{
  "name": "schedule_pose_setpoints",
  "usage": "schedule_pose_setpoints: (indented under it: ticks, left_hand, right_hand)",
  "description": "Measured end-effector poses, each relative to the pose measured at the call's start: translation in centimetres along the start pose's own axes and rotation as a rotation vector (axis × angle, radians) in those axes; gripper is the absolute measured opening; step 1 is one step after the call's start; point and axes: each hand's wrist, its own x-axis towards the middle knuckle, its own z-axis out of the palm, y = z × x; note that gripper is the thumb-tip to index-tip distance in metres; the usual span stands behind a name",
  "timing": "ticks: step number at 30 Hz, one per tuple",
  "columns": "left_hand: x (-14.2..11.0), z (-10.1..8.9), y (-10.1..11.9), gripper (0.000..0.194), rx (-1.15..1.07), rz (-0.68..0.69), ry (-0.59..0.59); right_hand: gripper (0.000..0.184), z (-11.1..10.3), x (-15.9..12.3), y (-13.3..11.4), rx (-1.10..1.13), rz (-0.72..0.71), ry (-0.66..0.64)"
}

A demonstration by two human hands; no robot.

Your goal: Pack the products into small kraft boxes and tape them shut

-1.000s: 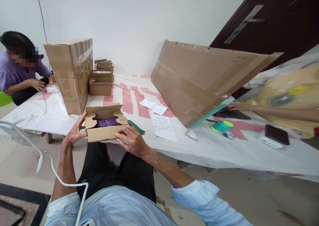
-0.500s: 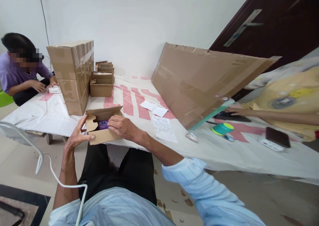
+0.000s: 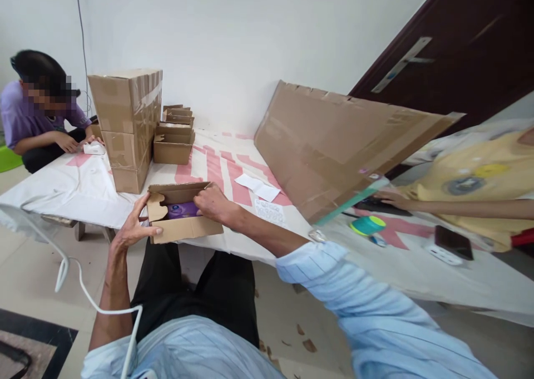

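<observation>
A small open cardboard box (image 3: 189, 229) sits at the near edge of the table, with a purple packet (image 3: 183, 210) lying inside. My left hand (image 3: 132, 227) grips the box's left end, thumb on the front wall and fingers up along the side flap. My right hand (image 3: 213, 203) reaches over the box's right side, fingers curled down at the right flap, next to the purple packet. Whether those fingers hold anything is hidden.
A white and pink cloth (image 3: 70, 184) covers the table. Taped cartons (image 3: 125, 128) are stacked at back left, with small open boxes (image 3: 173, 145) beside them. A big cardboard sheet (image 3: 334, 145) leans at right. Paper slips (image 3: 262, 188), tape roll (image 3: 367, 225), phone (image 3: 453, 242). Two other people sit nearby.
My right hand moved from the box's front right corner up over the box and onto its right flap. The green thing beside the box is now covered. My left hand kept its hold.
</observation>
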Motion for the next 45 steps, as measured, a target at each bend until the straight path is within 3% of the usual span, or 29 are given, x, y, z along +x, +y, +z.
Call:
schedule_pose_setpoints:
  ticks: [4,10,16,25,31,39,45]
  left_hand:
    - [-0.1,0.0,-0.1,0.118,-0.023,0.016,-0.014]
    - [-0.2,-0.4,-0.7,0.116,-0.116,0.041,-0.06]
    - [-0.3,0.1,-1.0,0.133,-0.06,0.026,-0.031]
    - [-0.1,1.5,-0.7,0.123,0.006,0.043,0.028]
    - [-0.1,1.6,-0.6,0.122,0.015,0.042,0.029]
    - [-0.2,1.5,-0.4,0.123,0.026,0.044,0.043]
    - [1.1,1.9,-0.4,0.13,0.032,0.043,0.024]
  right_hand:
    - [0.034,-0.2,1.6,0.3,0.044,-0.057,-0.101]
    - [0.031,0.1,3.7,0.4,0.108,-0.112,-0.207]
    - [0.029,0.4,4.0,0.7,0.126,-0.139,-0.201]
    - [0.033,1.0,3.8,0.7,0.108,-0.09,-0.132]
    - [0.024,1.6,4.3,0.6,0.157,-0.085,-0.121]
    - [0.025,0.5,3.1,1.1,0.159,-0.13,-0.014]
    - [0.026,-2.7,0.7,4.2,0.193,-0.116,0.28]
